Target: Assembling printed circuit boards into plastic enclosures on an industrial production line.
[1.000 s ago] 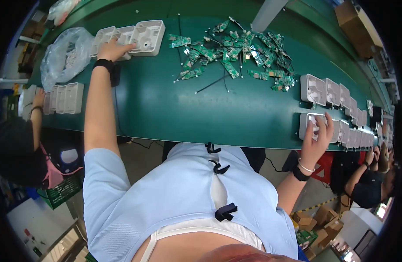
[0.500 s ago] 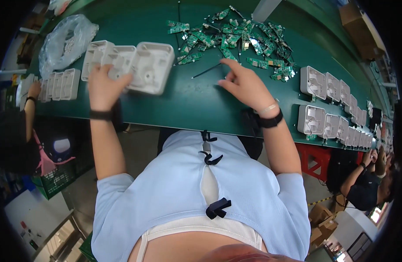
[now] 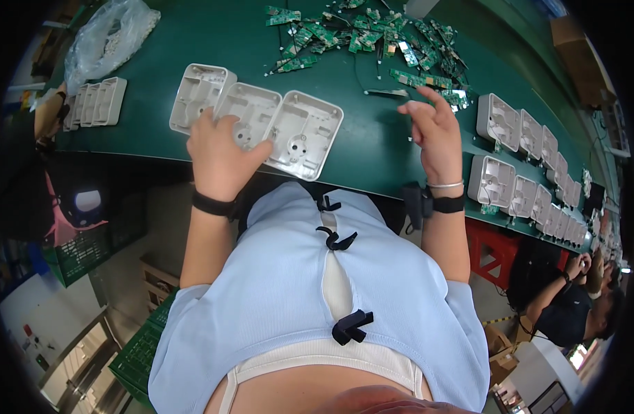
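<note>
Spread left hand [image 3: 224, 155] seemingly positions boxes [image 3: 306, 124] at the bench's [image 3: 372, 148] near edge (grip unclear). Half-open right hand [image 3: 434, 131], apparently empty, likely needs a board [image 3: 296, 64].

No words or numbers can be read on anything in view. Pale patches on the green circuit boards [image 3: 324, 36], between twelve and one o'clock, are too small to make out, as are any moulded marks inside the white casings [image 3: 308, 131] towards eleven and twelve. At nine o'clock, a pale panel [image 3: 87, 201] on a dark item is glared and illegible.
</note>
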